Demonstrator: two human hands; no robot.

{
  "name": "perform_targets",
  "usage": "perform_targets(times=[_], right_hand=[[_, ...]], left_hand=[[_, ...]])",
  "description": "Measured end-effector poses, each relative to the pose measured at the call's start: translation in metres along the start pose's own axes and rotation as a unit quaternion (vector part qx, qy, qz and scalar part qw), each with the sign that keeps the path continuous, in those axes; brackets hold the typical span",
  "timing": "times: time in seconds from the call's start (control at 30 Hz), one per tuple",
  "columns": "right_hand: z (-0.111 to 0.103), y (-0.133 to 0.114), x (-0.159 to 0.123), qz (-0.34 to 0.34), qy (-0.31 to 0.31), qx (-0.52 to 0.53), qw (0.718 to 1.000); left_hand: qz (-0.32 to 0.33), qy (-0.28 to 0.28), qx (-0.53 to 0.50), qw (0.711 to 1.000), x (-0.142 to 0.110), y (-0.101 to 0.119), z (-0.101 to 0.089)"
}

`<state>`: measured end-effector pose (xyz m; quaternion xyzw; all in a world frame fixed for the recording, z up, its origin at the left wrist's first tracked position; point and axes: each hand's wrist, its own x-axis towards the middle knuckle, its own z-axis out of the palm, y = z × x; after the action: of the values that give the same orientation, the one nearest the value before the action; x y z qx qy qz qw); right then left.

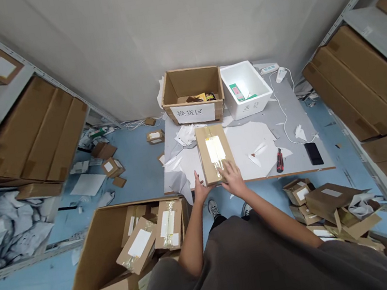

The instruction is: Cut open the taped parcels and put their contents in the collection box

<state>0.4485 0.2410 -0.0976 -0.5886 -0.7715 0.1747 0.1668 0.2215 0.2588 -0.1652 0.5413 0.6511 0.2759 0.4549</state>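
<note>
A taped cardboard box (205, 158) with a white label lies on the table in front of me, its near end at the table's front edge. My left hand (200, 190) is at the box's near left corner, thumb stretched up and apart from the other fingers, which are partly hidden by the box edge. On the near right part of the top rests my right hand (233, 178), fingers spread over the tape. A red and black utility knife (279, 161) lies to the right, short of a black phone (313, 153).
At the table's back stand an open carton (194, 114) and a white foam box (251, 107), both holding small items. Paper scraps (187, 136) lie around. A large carton (79, 281) of parcels stands at lower left; opened boxes (328, 194) pile up at right. Shelves flank both sides.
</note>
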Motion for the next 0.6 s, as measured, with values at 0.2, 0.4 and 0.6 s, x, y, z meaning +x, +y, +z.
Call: perform_targets(times=[0.2,0.4,0.6], right_hand=[[-0.001,0.040,-0.004,0.112,-0.072,0.114,0.985],[0.013,0.037,0.001,0.101,-0.038,0.146,0.983],[0.008,0.024,-0.011,0.041,0.026,0.044,0.998]], left_hand=[[0.109,-0.047,0.160,0.980,-0.021,0.052,-0.011],[0.021,-0.029,0.286,0.958,-0.012,0.080,0.001],[0.096,-0.015,0.135,0.986,-0.009,0.044,0.002]])
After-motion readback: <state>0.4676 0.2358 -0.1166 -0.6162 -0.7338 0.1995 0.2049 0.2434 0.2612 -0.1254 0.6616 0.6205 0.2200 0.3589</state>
